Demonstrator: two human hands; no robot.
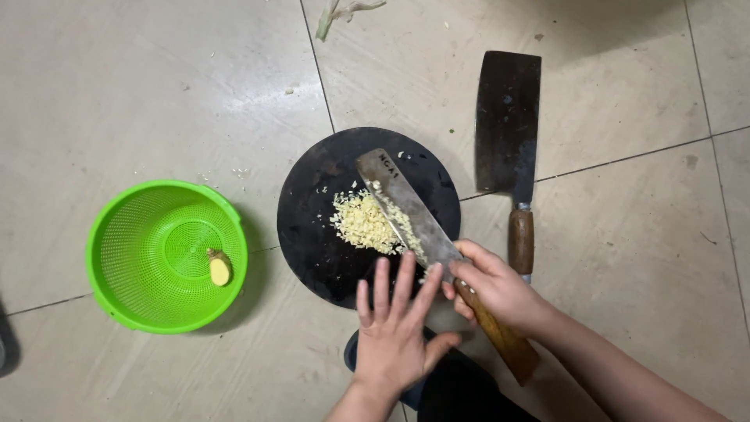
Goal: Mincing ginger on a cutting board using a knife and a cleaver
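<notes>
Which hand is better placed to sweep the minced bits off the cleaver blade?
Left hand, probably: it lies open beside the blade, fingers free, while the right hand grips the wooden handle.

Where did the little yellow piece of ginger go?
In the head view, the ginger piece lies alone inside the green colander on the tiled floor, left of the round black chopping board and away from both hands.

Left of board: green colander (133, 301) stands apart, open floor between
Right of board: second cleaver (508, 125) lies just beside round cutting board (312, 227)
Far floor: vegetable scrap (332, 16)
</notes>
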